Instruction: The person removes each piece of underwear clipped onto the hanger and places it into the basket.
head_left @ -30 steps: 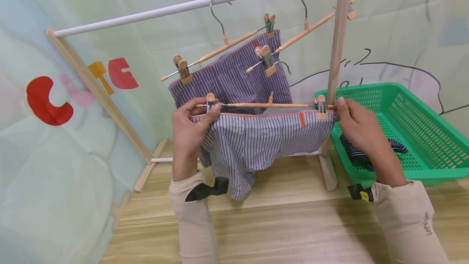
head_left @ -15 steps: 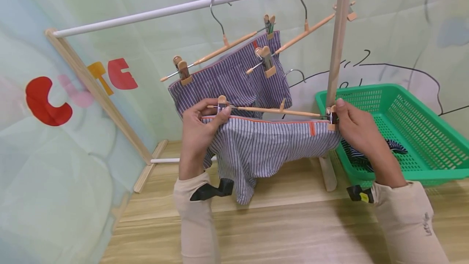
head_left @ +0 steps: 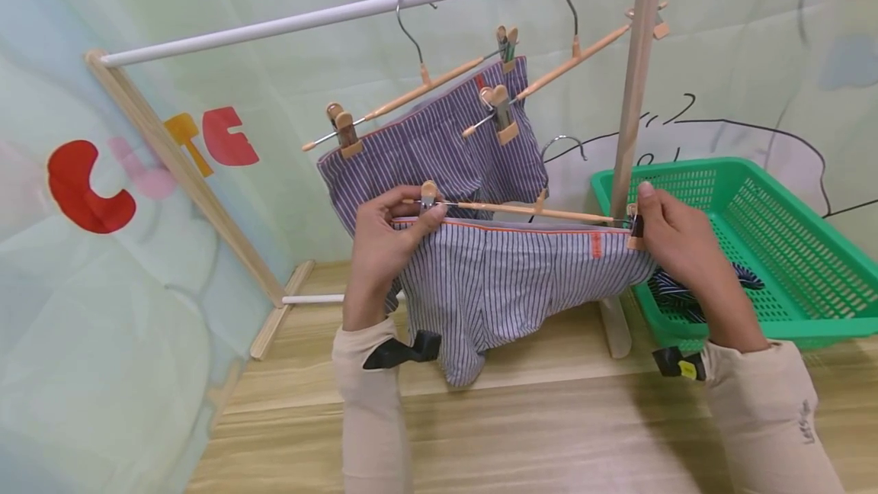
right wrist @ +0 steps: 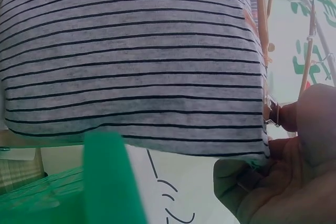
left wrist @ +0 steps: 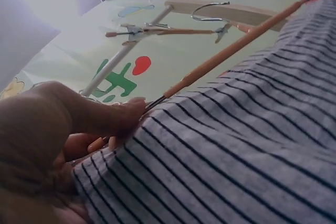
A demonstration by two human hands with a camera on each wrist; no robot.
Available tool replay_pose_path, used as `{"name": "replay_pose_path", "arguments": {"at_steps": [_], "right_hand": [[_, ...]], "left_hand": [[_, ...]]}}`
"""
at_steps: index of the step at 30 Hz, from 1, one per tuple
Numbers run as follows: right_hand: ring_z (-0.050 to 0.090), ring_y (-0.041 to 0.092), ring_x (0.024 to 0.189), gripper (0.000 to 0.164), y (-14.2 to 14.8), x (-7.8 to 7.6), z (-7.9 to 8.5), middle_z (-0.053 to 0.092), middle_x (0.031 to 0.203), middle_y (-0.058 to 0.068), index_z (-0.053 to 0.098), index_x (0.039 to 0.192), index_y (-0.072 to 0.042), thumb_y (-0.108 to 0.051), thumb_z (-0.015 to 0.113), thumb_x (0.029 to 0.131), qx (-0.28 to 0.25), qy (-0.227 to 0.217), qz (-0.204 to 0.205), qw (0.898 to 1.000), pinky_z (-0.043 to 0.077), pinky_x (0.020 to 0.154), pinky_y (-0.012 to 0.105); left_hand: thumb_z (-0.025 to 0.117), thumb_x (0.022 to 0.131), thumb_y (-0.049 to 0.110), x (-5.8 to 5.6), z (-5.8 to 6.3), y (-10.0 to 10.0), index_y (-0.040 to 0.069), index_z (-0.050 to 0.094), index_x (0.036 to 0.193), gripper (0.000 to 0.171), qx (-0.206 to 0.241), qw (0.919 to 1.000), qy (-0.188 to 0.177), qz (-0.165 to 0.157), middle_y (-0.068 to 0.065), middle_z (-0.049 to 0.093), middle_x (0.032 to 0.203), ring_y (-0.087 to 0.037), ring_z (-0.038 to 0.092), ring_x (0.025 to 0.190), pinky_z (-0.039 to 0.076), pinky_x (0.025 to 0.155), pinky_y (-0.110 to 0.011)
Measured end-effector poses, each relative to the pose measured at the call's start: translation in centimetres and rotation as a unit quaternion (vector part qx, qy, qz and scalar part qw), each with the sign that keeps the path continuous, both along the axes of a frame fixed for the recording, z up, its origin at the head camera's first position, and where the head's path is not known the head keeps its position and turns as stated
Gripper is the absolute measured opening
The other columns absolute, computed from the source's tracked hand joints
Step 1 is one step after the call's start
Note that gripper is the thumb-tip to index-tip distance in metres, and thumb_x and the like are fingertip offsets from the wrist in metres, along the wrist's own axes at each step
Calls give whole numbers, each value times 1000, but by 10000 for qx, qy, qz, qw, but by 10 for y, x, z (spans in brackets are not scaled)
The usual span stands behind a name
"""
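Observation:
A pair of grey-and-dark striped shorts (head_left: 514,273) with an orange-edged waistband hangs from a clip hanger (head_left: 569,214) in front of the person. The left hand (head_left: 384,254) pinches the hanger's left end and the waistband, its thumb just beside the left clip (head_left: 428,192). At the other end, the right hand (head_left: 682,238) pinches around the right clip (head_left: 634,231), thumb on top. In the right wrist view the right fingers (right wrist: 236,179) reach behind the cloth's corner. The hanger's metal hook (head_left: 568,139) tilts back, away from the rod.
Behind stands a wooden rack with a white rod (head_left: 302,20). Similar striped shorts (head_left: 439,139) hang there on a clip hanger, beside a bare hanger (head_left: 569,67). A green basket (head_left: 816,250) holding dark striped cloth (head_left: 675,288) stands to the right.
Both the shorts and the left hand have shifted right, and the hanger's right end dips slightly. The right hand's grip has gone from the hanger's rod end to the right clip.

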State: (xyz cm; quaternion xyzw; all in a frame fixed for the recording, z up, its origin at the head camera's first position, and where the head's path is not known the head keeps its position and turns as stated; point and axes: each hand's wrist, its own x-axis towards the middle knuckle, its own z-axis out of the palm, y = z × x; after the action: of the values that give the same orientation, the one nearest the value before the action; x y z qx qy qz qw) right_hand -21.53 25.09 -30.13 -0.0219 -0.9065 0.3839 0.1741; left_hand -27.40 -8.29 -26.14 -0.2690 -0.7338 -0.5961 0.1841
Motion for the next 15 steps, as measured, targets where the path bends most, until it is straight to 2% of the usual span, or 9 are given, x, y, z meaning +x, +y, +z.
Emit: {"name": "replay_pose_path", "arguments": {"at_steps": [10,15], "right_hand": [[44,38,84,62,0,-1,0,42,77,19,46,93,-2,-56,16,98,58,-15,-108,9999,34,61,46],[47,40,89,66,2,-1,-1,53,85,25,55,98,0,-56,20,98,63,251,-157,9995,39,67,54]], "left_hand": [[76,78,12,-5,-3,-2,-1,69,100,27,-249,9997,-37,78,-15,71,92,-18,63,81,50,65,-24],[76,78,11,-5,-3,-1,-1,69,99,25,-230,9997,102,-53,-17,71,93,-18,64,81,51,64,-23]]}}
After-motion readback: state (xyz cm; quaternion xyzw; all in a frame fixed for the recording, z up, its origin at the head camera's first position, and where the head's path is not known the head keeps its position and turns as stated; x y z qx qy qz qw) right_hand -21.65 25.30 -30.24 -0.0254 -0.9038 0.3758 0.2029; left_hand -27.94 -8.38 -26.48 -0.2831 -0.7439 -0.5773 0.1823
